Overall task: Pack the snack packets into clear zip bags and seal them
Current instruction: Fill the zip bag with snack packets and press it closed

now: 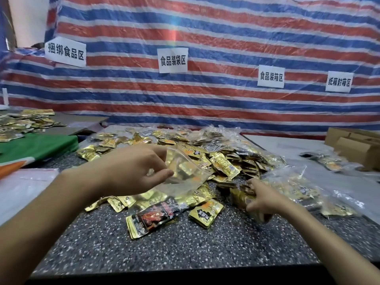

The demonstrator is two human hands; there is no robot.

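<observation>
While left hand [131, 169] pinches zip bag [191, 171], right hand [265, 200] grips packets [239, 197].

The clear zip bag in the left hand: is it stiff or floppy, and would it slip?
Probably floppy: the clear zip bag sags and creases below the left hand pinching it. Likely very light, being thin see-through film. Its glossy surface may be slippery.

A red-and-blue striped tarpaulin [226, 38] (four white paper signs [172, 60] are fixed to it) is hung behind a speckled tabletop [164, 254].
</observation>
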